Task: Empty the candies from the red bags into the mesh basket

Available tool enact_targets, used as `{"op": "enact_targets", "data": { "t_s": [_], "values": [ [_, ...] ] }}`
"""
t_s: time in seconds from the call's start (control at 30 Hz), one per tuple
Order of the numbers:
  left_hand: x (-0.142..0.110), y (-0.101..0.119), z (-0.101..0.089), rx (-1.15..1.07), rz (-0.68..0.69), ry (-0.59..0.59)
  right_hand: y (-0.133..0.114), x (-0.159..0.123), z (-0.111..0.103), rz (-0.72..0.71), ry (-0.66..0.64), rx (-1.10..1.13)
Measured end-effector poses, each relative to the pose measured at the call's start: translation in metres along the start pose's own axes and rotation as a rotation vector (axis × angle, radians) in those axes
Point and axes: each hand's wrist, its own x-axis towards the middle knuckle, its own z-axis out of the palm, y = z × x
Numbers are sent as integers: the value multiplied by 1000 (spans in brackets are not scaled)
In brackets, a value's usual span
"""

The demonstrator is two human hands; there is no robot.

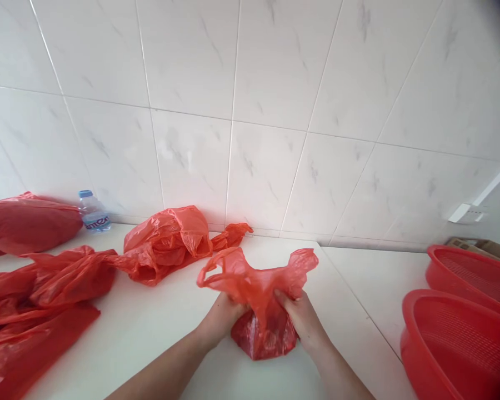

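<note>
A small red plastic bag (263,311) rests on the white counter (158,328) in front of me, its bottom bulging and its two handles sticking up. My left hand (221,318) grips the bag's neck from the left with fingers closed. My right hand (300,318) pinches the neck from the right, fingers also closed on the plastic. What fills the bag is hidden by the plastic.
Another crumpled red bag (166,244) lies behind, more red bags (33,300) cover the left. A water bottle (92,212) stands against the tiled wall. Two red perforated baskets (462,339) sit at the right, with a cardboard box (483,247) behind them.
</note>
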Motion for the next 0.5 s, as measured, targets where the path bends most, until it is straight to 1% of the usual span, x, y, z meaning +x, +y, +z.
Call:
{"op": "enact_targets", "data": {
  "t_s": [0.03, 0.07, 0.13, 0.17, 0.23, 0.33, 0.4, 0.43, 0.5],
  "values": [
    [3, -3, 2, -132, -42, -22, 0, 0, 1, 56, 1, 82],
    [5, -8, 3, -279, -103, -19, 1, -1, 2, 111, -5, 172],
    [6, -19, 0, -547, -242, 19, 3, -7, 0, 193, -45, 336],
    [5, -24, -3, -627, -293, 40, 5, -9, -3, 220, -60, 395],
    [4, -30, -8, -707, -342, 55, 7, -11, -7, 250, -59, 456],
    [2, -29, -12, -704, -340, 5, 6, -9, -15, 223, -24, 488],
    [2, -24, -10, -616, -306, -49, 3, -6, -20, 181, -14, 506],
    [2, -20, -8, -528, -264, -70, 0, -5, -22, 163, -10, 515],
    [0, -10, -3, -238, -120, -9, -5, -5, -22, 149, 7, 529]
  ]
}}
